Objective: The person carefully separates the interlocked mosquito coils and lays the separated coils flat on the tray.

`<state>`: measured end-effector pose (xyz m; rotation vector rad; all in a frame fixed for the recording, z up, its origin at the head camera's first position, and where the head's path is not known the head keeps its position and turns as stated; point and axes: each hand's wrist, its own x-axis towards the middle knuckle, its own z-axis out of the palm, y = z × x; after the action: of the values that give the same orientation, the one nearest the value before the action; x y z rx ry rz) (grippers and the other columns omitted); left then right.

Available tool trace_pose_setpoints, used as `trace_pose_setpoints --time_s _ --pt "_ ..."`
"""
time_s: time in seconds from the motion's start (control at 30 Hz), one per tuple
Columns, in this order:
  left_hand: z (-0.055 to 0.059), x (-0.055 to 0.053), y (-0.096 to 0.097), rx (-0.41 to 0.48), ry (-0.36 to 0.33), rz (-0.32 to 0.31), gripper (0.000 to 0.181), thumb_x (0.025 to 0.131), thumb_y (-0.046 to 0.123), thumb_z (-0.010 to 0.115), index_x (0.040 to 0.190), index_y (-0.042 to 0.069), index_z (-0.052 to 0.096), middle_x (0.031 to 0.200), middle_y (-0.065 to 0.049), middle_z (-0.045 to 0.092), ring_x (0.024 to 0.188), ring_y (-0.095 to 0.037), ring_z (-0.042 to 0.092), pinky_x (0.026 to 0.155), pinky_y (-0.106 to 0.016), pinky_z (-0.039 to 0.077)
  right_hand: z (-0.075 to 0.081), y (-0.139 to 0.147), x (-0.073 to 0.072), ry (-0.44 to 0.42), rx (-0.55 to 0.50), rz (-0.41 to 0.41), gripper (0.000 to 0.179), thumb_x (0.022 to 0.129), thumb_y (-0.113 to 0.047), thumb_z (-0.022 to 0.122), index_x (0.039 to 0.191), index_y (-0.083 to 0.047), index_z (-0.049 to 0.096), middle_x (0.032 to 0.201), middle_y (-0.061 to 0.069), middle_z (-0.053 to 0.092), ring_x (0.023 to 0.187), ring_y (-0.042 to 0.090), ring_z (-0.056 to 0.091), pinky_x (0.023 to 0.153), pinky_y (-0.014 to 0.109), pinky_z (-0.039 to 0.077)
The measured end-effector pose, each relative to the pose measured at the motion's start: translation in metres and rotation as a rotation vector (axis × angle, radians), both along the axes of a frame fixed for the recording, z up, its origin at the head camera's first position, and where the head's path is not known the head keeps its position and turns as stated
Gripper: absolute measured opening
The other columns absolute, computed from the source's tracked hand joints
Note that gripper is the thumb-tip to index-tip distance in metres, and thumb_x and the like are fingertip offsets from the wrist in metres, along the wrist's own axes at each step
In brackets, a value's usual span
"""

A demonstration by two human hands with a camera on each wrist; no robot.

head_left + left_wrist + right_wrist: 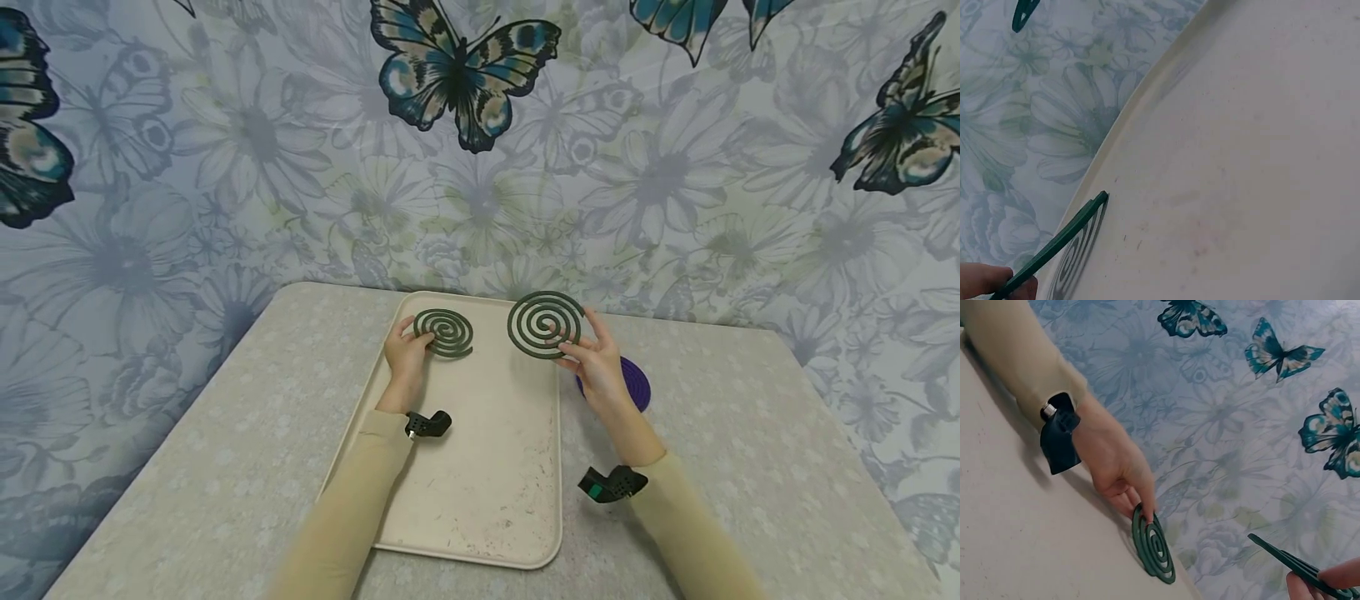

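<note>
Left grip pinched on the rim of one green coil, and that spiral hangs tilted over the far end of the cream tray! Over to the right grip: thumb and fingers close on the edge of a second green coil, its face turned up to the head camera by the tray's far right corner. Below that wrist, a purple disc, partly hidden, lies on the table, just beside the tray.
</note>
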<state>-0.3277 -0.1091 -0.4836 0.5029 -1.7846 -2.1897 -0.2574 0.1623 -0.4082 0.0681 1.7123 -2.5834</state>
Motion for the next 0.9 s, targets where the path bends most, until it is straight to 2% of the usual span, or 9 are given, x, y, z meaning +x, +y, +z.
trace_pose_setpoints --time_s 0.1,0.17,0.27,0.37,0.43,0.7,0.9 --pt "-0.003 -0.001 -0.002 -0.029 -0.017 0.005 0.05 0.084 -0.005 0.064 0.132 0.001 0.052 0.104 -0.019 0.065 0.064 -0.008 0.057 0.053 -0.014 0.044 -0.009 -0.005 -0.008 0.0 0.025 0.013 0.082 0.088 0.016 0.051 0.153 -0.019 0.016 0.09 -0.001 0.07 0.079 0.01 0.071 0.07 0.02 0.058" --pt "-0.004 -0.002 -0.003 -0.059 -0.03 -0.002 0.048 0.086 -0.001 0.062 0.134 0.002 0.051 0.118 -0.02 0.061 0.082 -0.012 0.06 0.06 -0.016 0.047 -0.014 -0.009 -0.014 -0.004 0.036 0.022 0.081 0.088 0.015 0.051 0.153 -0.018 0.017 0.089 -0.002 0.07 0.079 0.009 0.071 0.07 0.02 0.058" --pt "-0.003 -0.003 -0.004 -0.091 -0.031 0.0 0.046 0.089 0.004 0.06 0.134 0.002 0.051 0.134 -0.019 0.053 0.115 -0.023 0.055 0.086 -0.024 0.051 -0.021 -0.015 -0.022 -0.013 0.051 0.018 0.08 0.088 0.016 0.052 0.153 -0.018 0.02 0.087 -0.003 0.07 0.078 0.009 0.071 0.07 0.021 0.059" --pt "-0.001 -0.003 -0.005 -0.116 -0.017 -0.005 0.043 0.091 0.008 0.057 0.133 0.0 0.052 0.141 -0.018 0.048 0.135 -0.029 0.042 0.108 -0.033 0.041 -0.028 -0.022 -0.031 -0.032 0.075 0.001 0.078 0.086 0.017 0.053 0.151 -0.016 0.025 0.085 -0.003 0.07 0.076 0.008 0.07 0.068 0.021 0.059" --pt "0.0 -0.003 -0.005 -0.121 -0.009 -0.005 0.042 0.092 0.01 0.056 0.133 0.0 0.052 0.142 -0.018 0.047 0.137 -0.03 0.039 0.113 -0.035 0.036 -0.032 -0.025 -0.037 -0.052 0.099 -0.005 0.078 0.086 0.017 0.053 0.151 -0.014 0.025 0.084 -0.003 0.068 0.074 0.007 0.069 0.066 0.02 0.058" --pt "0.003 -0.002 -0.005 -0.166 0.032 0.002 0.038 0.094 0.012 0.055 0.129 -0.001 0.055 0.141 -0.017 0.049 0.138 -0.03 0.039 0.113 -0.034 0.037 -0.045 -0.035 -0.053 -0.165 0.181 -0.033 0.082 0.083 0.017 0.055 0.151 -0.018 0.026 0.093 0.003 0.064 0.067 0.005 0.066 0.06 0.017 0.057" --pt "0.003 -0.004 -0.006 -0.155 0.061 0.042 0.034 0.094 0.012 0.055 0.124 -0.002 0.058 0.137 -0.017 0.053 0.135 -0.028 0.044 0.111 -0.034 0.04 -0.053 -0.04 -0.061 -0.15 0.189 -0.028 0.083 0.083 0.018 0.054 0.153 -0.012 0.021 0.083 -0.001 0.065 0.061 0.003 0.065 0.057 0.016 0.055"
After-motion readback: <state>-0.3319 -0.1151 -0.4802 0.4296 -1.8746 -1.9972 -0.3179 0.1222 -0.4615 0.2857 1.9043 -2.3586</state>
